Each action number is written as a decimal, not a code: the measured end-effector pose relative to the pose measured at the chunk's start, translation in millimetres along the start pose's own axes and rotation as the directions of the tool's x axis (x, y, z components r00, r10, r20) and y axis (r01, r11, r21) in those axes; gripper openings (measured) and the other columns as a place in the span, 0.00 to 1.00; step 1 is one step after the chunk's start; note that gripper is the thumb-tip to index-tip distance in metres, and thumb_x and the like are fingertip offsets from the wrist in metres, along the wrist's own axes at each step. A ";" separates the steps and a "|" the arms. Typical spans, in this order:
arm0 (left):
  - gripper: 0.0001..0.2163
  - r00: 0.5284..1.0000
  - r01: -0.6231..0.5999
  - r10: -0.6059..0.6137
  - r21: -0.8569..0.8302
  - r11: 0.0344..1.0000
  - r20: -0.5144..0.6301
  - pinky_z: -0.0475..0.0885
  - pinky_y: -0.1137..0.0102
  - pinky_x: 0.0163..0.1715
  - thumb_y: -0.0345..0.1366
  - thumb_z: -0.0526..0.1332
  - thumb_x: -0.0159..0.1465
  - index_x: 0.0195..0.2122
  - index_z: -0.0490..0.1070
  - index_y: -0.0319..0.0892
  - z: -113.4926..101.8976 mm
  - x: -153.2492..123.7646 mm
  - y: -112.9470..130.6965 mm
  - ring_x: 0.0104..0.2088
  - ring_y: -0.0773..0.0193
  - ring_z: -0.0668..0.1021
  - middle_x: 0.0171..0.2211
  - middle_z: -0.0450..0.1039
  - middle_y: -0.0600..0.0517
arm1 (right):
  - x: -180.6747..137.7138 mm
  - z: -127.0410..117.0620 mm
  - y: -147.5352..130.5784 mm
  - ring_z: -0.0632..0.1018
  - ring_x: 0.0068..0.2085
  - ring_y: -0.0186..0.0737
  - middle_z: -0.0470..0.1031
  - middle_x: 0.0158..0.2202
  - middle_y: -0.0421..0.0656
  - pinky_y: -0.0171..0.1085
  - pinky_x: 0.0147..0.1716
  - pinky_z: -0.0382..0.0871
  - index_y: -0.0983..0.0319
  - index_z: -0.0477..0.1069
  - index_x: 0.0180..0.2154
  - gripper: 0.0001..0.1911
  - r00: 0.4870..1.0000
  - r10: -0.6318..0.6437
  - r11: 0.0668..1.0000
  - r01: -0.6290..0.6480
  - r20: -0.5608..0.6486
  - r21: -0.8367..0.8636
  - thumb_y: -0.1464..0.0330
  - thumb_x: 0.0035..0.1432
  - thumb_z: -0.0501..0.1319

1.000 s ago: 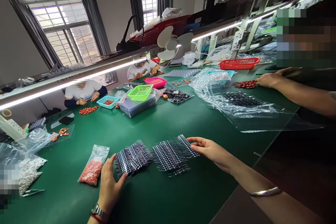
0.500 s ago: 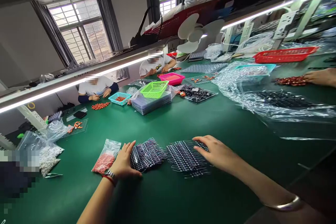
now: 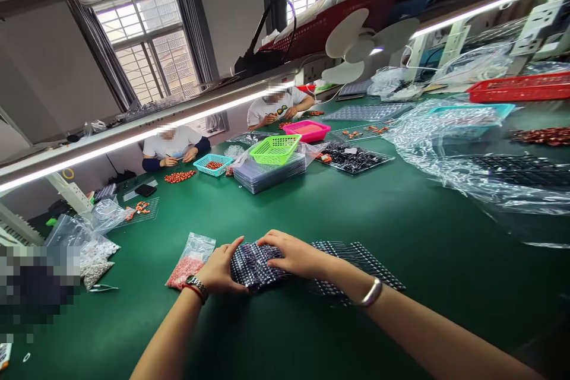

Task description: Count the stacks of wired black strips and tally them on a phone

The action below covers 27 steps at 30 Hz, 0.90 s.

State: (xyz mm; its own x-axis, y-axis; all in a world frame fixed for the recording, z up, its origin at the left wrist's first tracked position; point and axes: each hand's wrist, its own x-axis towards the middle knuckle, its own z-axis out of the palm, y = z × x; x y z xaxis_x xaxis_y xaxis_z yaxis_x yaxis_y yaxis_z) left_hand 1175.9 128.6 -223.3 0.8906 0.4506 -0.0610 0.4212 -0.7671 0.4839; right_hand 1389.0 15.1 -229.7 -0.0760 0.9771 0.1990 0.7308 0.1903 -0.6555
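A pile of dark strips of small parts with thin wire ends (image 3: 255, 264) lies on the green tabletop. My left hand (image 3: 219, 267) is curled round its left side, thumb low and fingers high, against the edge. Over the pile's right side comes my right hand (image 3: 291, 254), its thumb and fingers apart and the tips on top of the strips. A second, looser spread of similar strips (image 3: 371, 264) lies under and beyond my right forearm, which hides part of it. Left of my left hand rests a clear bag of pink-red small parts (image 3: 186, 270).
Tweezers (image 3: 103, 288) and bags of pale parts (image 3: 98, 255) lie at left. Across the table are a green basket (image 3: 276, 149) on stacked clear trays (image 3: 271, 175), a blue basket (image 3: 212, 165) and a pink basket (image 3: 307, 129). Plastic sheeting (image 3: 449, 172) covers the right. Two people sit opposite.
My right hand has moved left from the right-hand strips onto the left pile. The right-hand strips look more spread out. The view has shifted, and the hand at far right is gone from sight.
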 end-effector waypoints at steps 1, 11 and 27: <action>0.54 1.000 -0.004 0.004 -0.001 1.000 -0.007 0.59 0.55 0.57 0.39 0.73 0.40 0.66 0.44 0.44 -0.4 -0.7 -0.4 0.56 0.49 0.65 0.57 0.60 0.41 | 3.2 0.3 -0.7 0.71 0.50 0.48 0.70 0.46 0.49 0.43 0.54 0.64 0.63 0.70 0.47 0.21 1.000 -0.010 1.000 0.010 0.008 -0.001 0.73 0.49 0.64; 0.53 0.999 -0.017 0.014 -0.100 0.995 -0.033 0.53 0.56 0.61 0.44 0.71 0.44 0.66 0.39 0.48 -6.6 -8.1 -8.2 0.62 0.52 0.59 0.63 0.53 0.44 | 14.6 10.6 -10.7 0.70 0.51 0.49 0.71 0.48 0.52 0.45 0.54 0.64 0.66 0.68 0.50 0.21 0.998 -0.037 0.999 0.038 0.048 -0.018 0.76 0.52 0.59; 0.54 0.962 0.229 -0.255 0.220 0.948 0.100 0.54 0.50 0.60 0.37 0.72 0.38 0.65 0.44 0.54 -5.3 -155.7 17.7 0.59 0.45 0.61 0.61 0.56 0.44 | 53.1 41.0 -33.4 0.49 0.65 0.62 0.47 0.65 0.61 0.65 0.59 0.38 0.67 0.49 0.64 0.56 0.851 -0.039 0.943 0.205 0.524 -0.262 0.65 0.36 0.72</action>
State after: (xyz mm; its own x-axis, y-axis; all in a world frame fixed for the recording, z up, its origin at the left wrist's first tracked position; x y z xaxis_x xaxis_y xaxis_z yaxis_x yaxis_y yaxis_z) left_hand 1043.8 47.3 -200.7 0.7662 0.5835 -0.2694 0.6409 -0.7248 0.2529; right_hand 1332.8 64.6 -227.0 -0.4492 0.8736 -0.1870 0.8511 0.3548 -0.3869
